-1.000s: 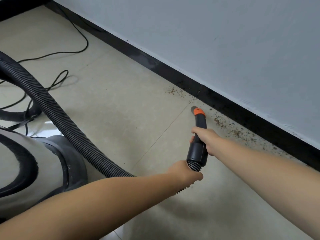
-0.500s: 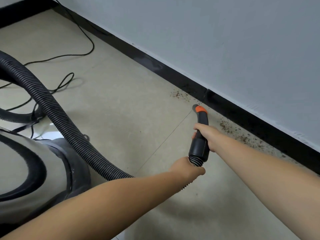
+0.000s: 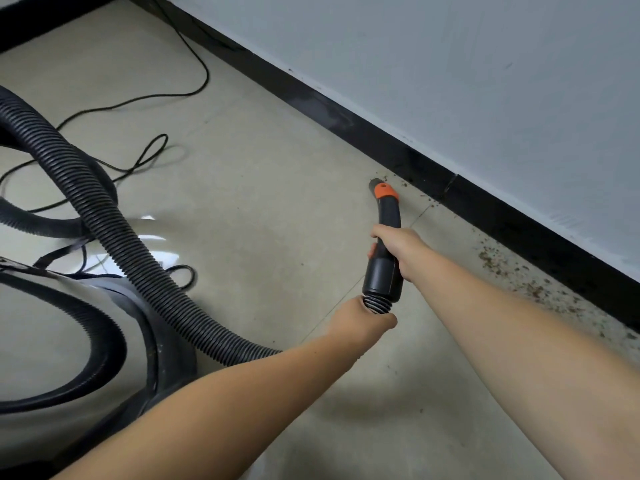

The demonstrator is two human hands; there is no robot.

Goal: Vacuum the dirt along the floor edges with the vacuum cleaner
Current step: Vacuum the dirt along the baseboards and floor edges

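While right hand (image 3: 393, 245) grips nozzle (image 3: 387, 237), left hand (image 3: 360, 318) clamps hose (image 3: 114, 230); tip near baseboard (image 3: 346, 114), dirt (image 3: 512, 271) behind.

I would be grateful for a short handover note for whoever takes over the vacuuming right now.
Right hand grips the black nozzle handle. Left hand holds the ribbed hose just behind it.
The orange-collared tip sits at the baseboard, beside a few specks.
The vacuum body stands at the left.
Left to do: the brown dirt along the baseboard to the right.
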